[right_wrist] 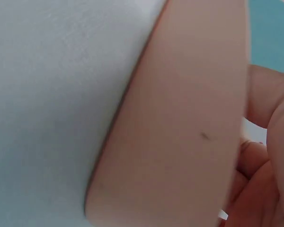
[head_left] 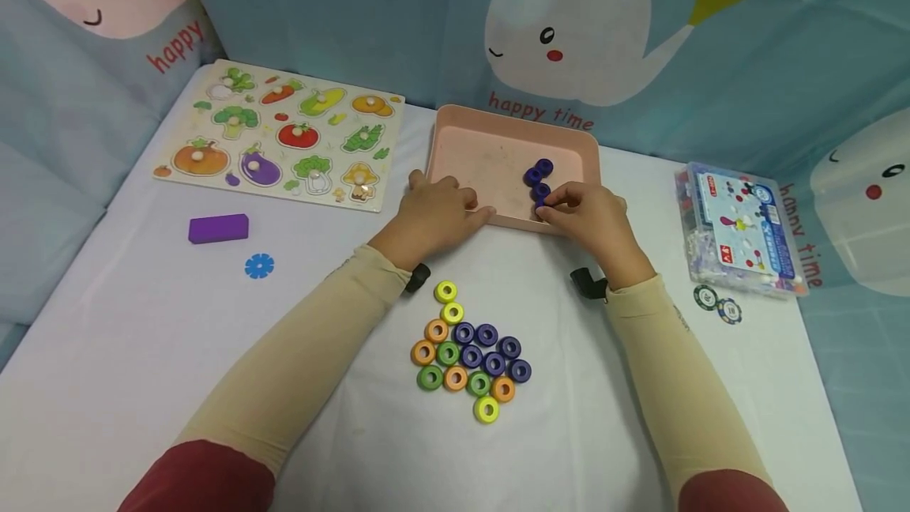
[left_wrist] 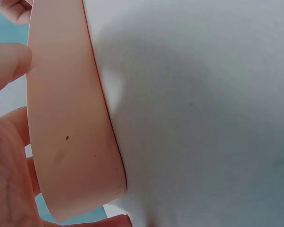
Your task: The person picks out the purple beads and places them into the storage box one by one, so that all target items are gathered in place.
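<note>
A shallow pink tray (head_left: 515, 121) stands on the white table. My left hand (head_left: 437, 216) holds its near left corner, fingers bent over the rim and the thumb along the front edge. In the left wrist view, the fingers (left_wrist: 12, 61) reach past the tray's front wall (left_wrist: 71, 118). Inside the tray's right side, my right hand (head_left: 593, 220) pinches a dark purple ring bead (head_left: 541, 210), partly hidden by the fingertips. Just behind it lie several more purple ring beads (head_left: 533, 176). In the right wrist view, the tray wall (right_wrist: 180, 118) hides what the fingers hold.
Nearer me, several yellow, orange, green and purple ring beads (head_left: 471, 355) lie clustered. A vegetable puzzle board (head_left: 270, 156), purple block (head_left: 218, 228) and blue disc (head_left: 259, 265) lie left. At right are a plastic box (head_left: 742, 227) and two chips (head_left: 728, 310). Curtains (head_left: 355, 14) hang behind.
</note>
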A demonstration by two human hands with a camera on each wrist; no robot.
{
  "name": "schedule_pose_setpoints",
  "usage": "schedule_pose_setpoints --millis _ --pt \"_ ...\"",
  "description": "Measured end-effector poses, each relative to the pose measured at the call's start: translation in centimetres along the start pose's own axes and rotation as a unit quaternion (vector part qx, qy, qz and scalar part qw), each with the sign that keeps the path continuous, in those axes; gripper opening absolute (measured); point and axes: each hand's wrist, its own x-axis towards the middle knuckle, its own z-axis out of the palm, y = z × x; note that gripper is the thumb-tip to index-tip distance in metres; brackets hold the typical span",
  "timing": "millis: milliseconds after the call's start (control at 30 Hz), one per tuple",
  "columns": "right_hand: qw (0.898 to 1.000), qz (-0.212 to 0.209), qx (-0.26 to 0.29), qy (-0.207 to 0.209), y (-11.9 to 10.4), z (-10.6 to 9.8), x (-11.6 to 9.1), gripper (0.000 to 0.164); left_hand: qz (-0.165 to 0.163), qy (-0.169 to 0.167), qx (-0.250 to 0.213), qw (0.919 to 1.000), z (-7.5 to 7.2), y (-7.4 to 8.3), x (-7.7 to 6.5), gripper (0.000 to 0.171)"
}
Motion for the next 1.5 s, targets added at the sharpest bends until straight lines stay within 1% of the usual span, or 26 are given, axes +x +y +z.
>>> schedule_pose_setpoints --millis 167,333,433,500,600,700,800,933,1000,1033,1133,1200,1233,1267,1333,1500 --pt "1.0 -0.003 -0.024 0.014 0.0 0.5 1.1 0.025 -0.001 -0.009 0.002 1.0 0.0 0.0 0.0 0.06" --pt "0.999 0.002 -0.036 0.027 -0.3 0.8 1.8 0.027 -0.003 -0.008 0.003 1.0 0.0 0.0 -0.1 0.06" --pt "0.999 0.003 -0.039 0.037 -0.4 0.7 1.8 0.029 -0.003 -0.005 0.002 1.0 0.0 0.0 -0.1 0.059" --pt "0.998 -0.011 -0.035 0.048 -0.5 0.7 1.3 0.028 -0.003 -0.004 0.001 1.0 -0.1 0.0 -0.2 0.059" --pt "0.997 -0.049 -0.022 0.064 -0.5 0.6 -0.3 0.024 -0.003 -0.002 0.002 1.0 0.0 0.1 -0.2 0.059" --pt "0.993 -0.102 -0.005 0.055 -0.6 0.8 -2.8 0.019 -0.005 -0.001 0.004 1.0 0.0 0.1 -0.2 0.059" --pt "0.987 -0.152 -0.004 0.046 -0.6 1.3 -5.4 0.014 -0.006 0.0 0.004 1.0 0.0 0.1 -0.2 0.059" --pt "0.978 -0.197 0.005 0.061 -0.3 1.6 -8.5 0.014 -0.007 -0.002 0.005 1.0 0.0 0.2 -0.2 0.06" --pt "0.973 -0.228 0.016 0.04 0.1 1.8 -9.8 0.016 -0.007 -0.003 0.006 1.0 0.1 0.1 -0.2 0.06" --pt "0.969 -0.247 0.02 0.016 0.4 1.9 -10.3 0.017 -0.008 -0.003 0.006 0.9999 0.1 0.2 -0.2 0.06" --pt "0.951 -0.295 0.036 -0.084 1.1 2.4 -11.8 0.018 -0.006 -0.001 0.006 1.0 0.1 0.2 -0.2 0.059" --pt "0.941 -0.307 0.042 -0.134 1.4 2.8 -12.5 0.018 -0.004 0.001 0.004 1.0 0.2 0.2 -0.2 0.059" --pt "0.937 -0.312 0.046 -0.148 1.5 3.0 -12.7 0.018 -0.004 0.003 0.004 1.0 0.2 0.2 -0.2 0.058" --pt "0.935 -0.314 0.05 -0.159 1.6 3.2 -12.8 0.019 -0.003 0.003 0.003 1.0 0.2 0.2 -0.2 0.058" --pt "0.931 -0.322 0.05 -0.166 1.7 3.5 -13.0 0.02 -0.003 0.003 0.0 1.0 0.2 0.1 -0.2 0.058" --pt "0.926 -0.339 0.037 -0.162 1.8 3.8 -13.1 0.02 -0.004 -0.001 -0.003 1.0 0.1 0.1 -0.3 0.059"
